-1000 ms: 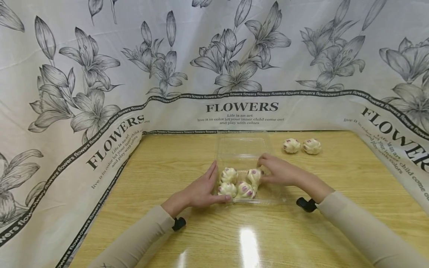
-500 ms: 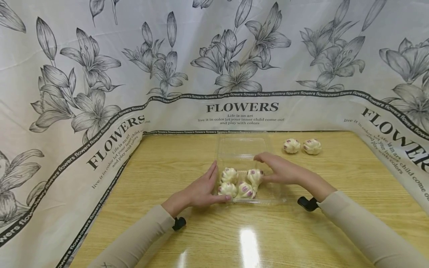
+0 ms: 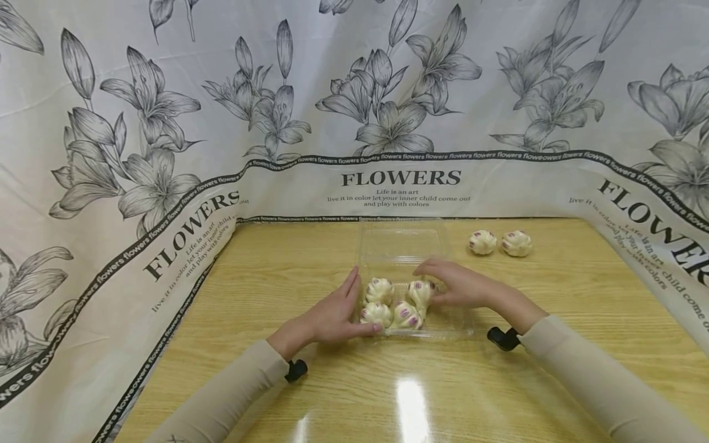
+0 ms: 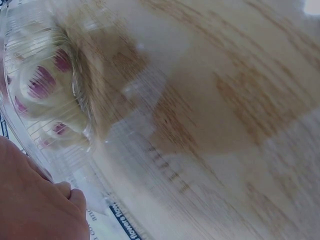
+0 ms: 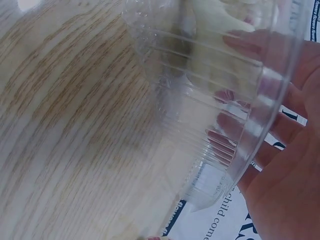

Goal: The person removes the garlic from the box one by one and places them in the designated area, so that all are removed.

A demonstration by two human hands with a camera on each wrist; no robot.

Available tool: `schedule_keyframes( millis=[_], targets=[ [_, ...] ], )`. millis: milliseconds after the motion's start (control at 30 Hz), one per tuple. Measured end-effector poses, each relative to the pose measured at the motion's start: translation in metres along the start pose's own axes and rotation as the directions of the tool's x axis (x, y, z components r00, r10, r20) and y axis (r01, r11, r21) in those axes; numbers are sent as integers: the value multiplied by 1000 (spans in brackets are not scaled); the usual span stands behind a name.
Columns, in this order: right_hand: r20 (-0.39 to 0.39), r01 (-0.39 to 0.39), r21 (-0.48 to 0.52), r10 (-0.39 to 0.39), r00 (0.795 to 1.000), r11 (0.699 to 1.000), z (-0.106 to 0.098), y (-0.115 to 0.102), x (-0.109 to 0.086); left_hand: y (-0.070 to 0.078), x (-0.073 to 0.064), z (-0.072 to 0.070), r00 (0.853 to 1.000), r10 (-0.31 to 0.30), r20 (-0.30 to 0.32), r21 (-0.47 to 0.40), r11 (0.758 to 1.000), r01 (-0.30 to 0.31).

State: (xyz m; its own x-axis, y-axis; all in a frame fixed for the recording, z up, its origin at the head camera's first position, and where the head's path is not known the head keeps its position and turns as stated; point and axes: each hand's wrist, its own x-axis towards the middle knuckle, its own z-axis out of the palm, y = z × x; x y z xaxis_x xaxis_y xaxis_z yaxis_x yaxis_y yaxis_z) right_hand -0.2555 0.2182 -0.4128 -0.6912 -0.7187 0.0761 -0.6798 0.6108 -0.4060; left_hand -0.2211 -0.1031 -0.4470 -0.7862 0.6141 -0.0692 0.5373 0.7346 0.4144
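In the box (image 3: 443,334), the far-right bulb (image 3: 420,293) lies long axis front-to-back, left of and touching the right hand (image 3: 464,285), whose grip cannot be determined; the left hand (image 3: 332,317) rests straight-fingered alongside.

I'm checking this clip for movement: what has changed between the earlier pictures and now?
The right hand has shifted slightly left, farther over the clear plastic box. The left hand stays at the box's left side; the garlic bulbs inside and two loose bulbs outside look unmoved.
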Motion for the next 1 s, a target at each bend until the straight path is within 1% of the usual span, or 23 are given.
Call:
schedule_keyframes(
  millis=[100,267,367,433,567,767,900,1000],
  targets=[
    [-14,4,-17,-4,1000,1000,0,1,1,0,0,-1,1000,1,1,-3,1000,-1],
    [-67,-27,-60,23,997,998,0,4,1,0,1,-1,1000,-3,7,0,1000,3],
    [-82,-29,-84,22,996,996,0,5,1,0,1,-1,1000,-5,8,-3,1000,5],
    [-76,-13,-84,7,997,996,1,6,1,1,1,-1,1000,-4,9,-10,1000,4],
    [-48,-3,-62,0,999,998,0,5,1,1,1,-1,1000,3,7,-16,1000,-3],
    [-16,-23,-21,23,1000,1000,-2,3,0,2,2,-2,1000,3,5,-5,1000,-3],
    [3,-24,17,24,1000,1000,-1,2,0,2,1,-2,1000,1,7,-7,1000,-1],
    [0,12,43,-12,1000,999,2,3,2,2,1,-2,1000,-2,14,-12,1000,2]
  ],
)
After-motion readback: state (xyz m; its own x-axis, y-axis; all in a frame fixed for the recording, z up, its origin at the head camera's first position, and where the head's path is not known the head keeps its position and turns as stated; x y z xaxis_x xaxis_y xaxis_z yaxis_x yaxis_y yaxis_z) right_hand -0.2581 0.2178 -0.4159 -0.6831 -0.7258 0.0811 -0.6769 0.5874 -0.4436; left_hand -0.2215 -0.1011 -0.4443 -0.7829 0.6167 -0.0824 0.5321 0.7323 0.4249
